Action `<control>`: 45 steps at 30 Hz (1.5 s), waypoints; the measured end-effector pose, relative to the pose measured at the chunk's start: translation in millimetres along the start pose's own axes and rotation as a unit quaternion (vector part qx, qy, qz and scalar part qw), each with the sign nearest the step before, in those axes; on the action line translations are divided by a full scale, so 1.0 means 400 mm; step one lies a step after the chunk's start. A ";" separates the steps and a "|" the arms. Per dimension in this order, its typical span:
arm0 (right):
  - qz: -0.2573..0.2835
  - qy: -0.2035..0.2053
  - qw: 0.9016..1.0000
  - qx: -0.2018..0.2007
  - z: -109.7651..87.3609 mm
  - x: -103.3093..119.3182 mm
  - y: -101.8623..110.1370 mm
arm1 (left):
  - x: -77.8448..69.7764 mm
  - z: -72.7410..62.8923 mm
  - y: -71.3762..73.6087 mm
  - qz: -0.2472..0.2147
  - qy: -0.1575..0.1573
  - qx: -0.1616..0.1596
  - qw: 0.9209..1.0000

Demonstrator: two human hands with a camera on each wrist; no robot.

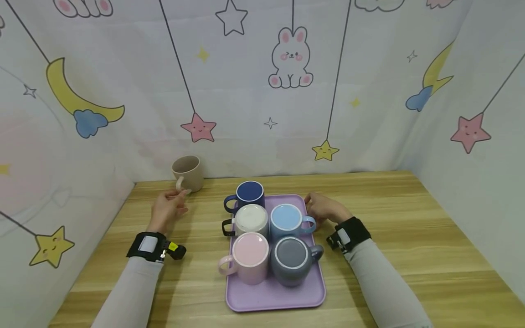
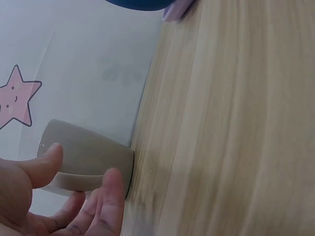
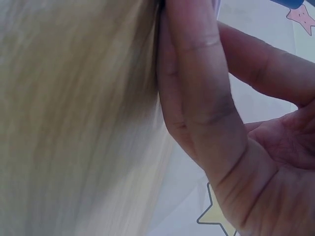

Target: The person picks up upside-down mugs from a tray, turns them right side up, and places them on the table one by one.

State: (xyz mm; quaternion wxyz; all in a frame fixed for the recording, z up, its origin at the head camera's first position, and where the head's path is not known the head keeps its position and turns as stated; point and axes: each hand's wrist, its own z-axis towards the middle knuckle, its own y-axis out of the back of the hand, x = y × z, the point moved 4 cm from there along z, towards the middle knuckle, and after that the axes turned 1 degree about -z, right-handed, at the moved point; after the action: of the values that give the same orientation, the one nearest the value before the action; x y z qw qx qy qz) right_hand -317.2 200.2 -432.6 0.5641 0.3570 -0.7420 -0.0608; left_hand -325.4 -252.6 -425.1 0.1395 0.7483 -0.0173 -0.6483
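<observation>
One beige mug (image 1: 190,176) beside the left hand (image 1: 168,208), five more on the lilac tray (image 1: 275,297)

We see the beige mug upright at the back left of the table (image 1: 410,232), near the cloth (image 1: 246,95); its body is smooth, rounded and narrower at the base. The left hand is at its looped handle, with thumb and fingers well apart; we cannot tell whether they touch it. The right hand (image 1: 325,209) is at the right rim of the tray, its fingers long and nearly straight, but the tips are hidden, so we cannot tell if they pinch this rim.

The tray is a flat rectangle with rounded corners. On it, we find a glossy navy mug (image 1: 251,193), a white mug (image 1: 252,219) with an angular black handle, a light blue mug (image 1: 286,217), a pink mug (image 1: 251,256) and a bulging grey mug (image 1: 291,262). The last three show round bases with pale rings. The table carries streaked wood grain, and the softly wrinkled cloth has printed stars, moons and a rabbit. On the left wrist's device, a yellow label (image 1: 173,246) bears a mark too small for us to read
</observation>
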 end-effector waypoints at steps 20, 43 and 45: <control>-0.009 -0.012 1.000 -0.016 -0.005 -0.013 0.010 | 0.018 -0.036 -0.063 0.057 0.025 0.100 0.993; 0.003 0.000 1.000 -0.008 -0.002 -0.007 0.003 | 0.002 -0.100 -0.253 0.065 0.056 0.278 0.957; 0.011 0.004 1.000 -0.005 -0.002 -0.005 0.000 | 0.005 -0.098 -0.254 0.078 0.046 0.280 0.956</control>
State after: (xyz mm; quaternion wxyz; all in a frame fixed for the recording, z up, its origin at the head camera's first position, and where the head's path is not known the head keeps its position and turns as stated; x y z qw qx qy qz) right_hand -316.4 201.7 -433.9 0.5698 0.3463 -0.7431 -0.0566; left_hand -302.5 -148.0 -445.7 -0.0247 0.7828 -0.2496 -0.5695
